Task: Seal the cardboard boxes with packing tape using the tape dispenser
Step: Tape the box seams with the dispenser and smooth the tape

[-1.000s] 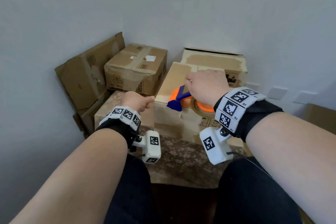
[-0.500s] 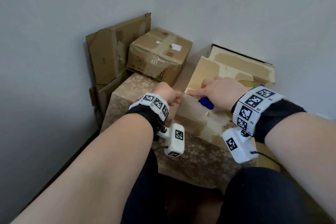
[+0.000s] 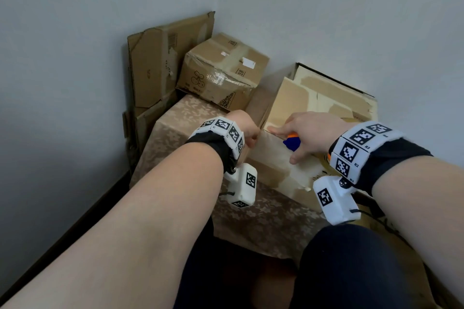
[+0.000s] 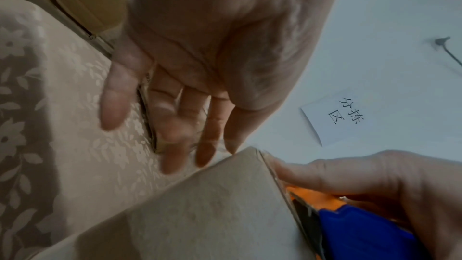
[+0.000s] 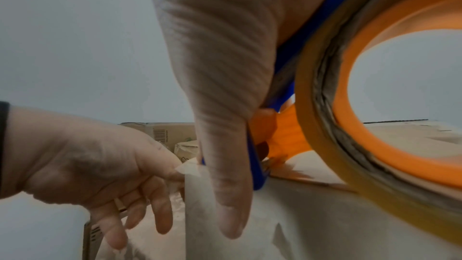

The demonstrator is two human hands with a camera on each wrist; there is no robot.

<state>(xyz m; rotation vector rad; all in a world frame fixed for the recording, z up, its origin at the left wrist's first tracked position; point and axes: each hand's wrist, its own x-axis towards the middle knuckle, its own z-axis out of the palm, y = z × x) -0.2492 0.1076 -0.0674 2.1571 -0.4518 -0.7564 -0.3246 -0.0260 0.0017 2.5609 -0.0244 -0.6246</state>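
Note:
A pale cardboard box [image 3: 288, 105] sits on the cloth-covered table, and its near left corner [image 4: 200, 215] lies between my hands. My right hand [image 3: 313, 130] grips the blue and orange tape dispenser [image 3: 291, 142] at that corner. Its forefinger points along the top edge and its thumb [image 5: 225, 195] presses on the box's side. The tape roll [image 5: 305, 116] fills the right of the right wrist view. My left hand [image 3: 247, 130] is just left of the corner with straight, spread fingers [image 4: 175, 126]. Its thumb touches the loose tape end [image 5: 187, 167].
A taped brown box [image 3: 221, 70] stands at the back of the patterned table [image 3: 190, 120]. Flattened cardboard [image 3: 155, 65] leans in the wall corner. Another pale box [image 3: 334, 90] sits behind the one at my hands. A paper note [image 4: 335, 116] hangs on the wall.
My right hand has carried the dispenser from the middle of the box top to its near left corner. My left hand has risen to that corner. The head view has swung left.

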